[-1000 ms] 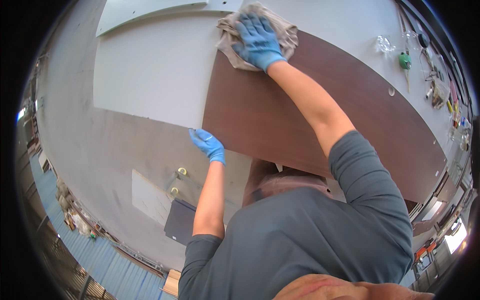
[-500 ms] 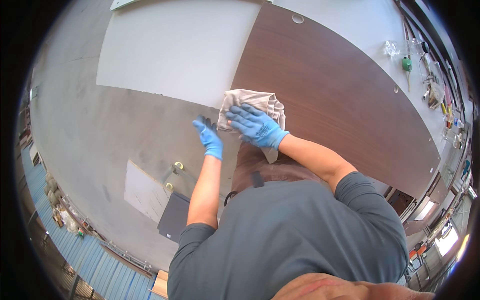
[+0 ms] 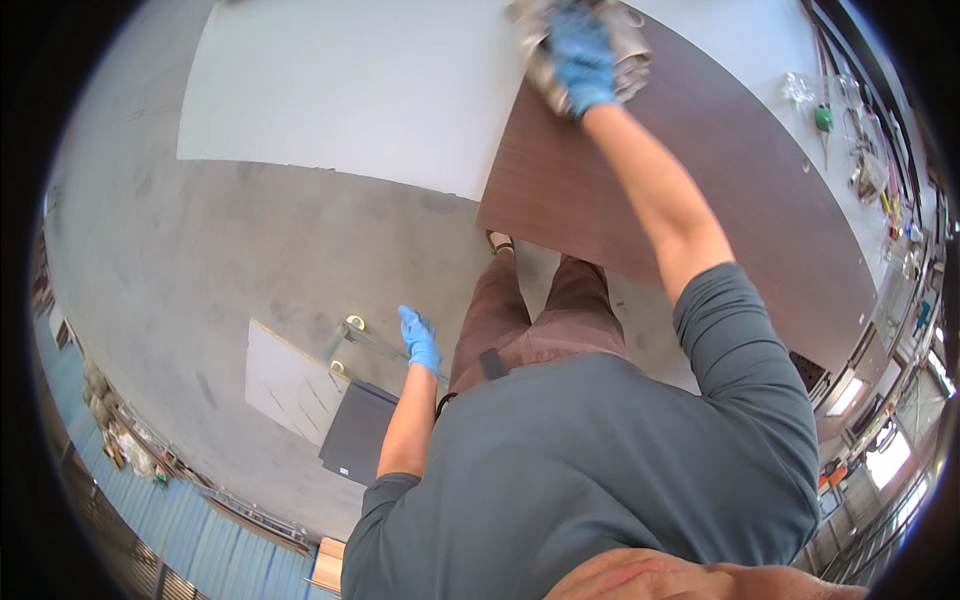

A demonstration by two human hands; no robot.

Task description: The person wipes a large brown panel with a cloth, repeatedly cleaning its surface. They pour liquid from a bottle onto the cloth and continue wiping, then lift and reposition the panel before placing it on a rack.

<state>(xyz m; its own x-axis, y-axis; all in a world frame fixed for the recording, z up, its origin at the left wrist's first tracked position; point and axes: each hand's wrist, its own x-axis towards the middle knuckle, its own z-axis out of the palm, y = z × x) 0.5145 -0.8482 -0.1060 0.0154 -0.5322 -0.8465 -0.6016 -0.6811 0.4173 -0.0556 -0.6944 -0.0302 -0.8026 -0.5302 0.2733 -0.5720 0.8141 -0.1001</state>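
My right hand (image 3: 580, 50), in a blue glove and blurred by motion, presses on a folded beige cloth (image 3: 632, 62). Beneath the cloth is the far left corner area of a brown wood-grain panel (image 3: 670, 170). The arm is stretched well out ahead of me. My left hand (image 3: 419, 338), gloved in the same blue, hangs over the floor beside my hip. Its fingers are extended, and it touches nothing that I can see.
A white board surface (image 3: 350, 90) adjoins the brown panel on the left. Clutter including a green-topped tool (image 3: 823, 118) lies along the right. On the lower left, a dark grey panel (image 3: 360, 430) and a light board (image 3: 290, 385) stand by a wheeled frame (image 3: 370, 343).
My right hand has carried the cloth from the panel's near edge to its far side. My left hand has dropped back toward my hip, away from the cloth.
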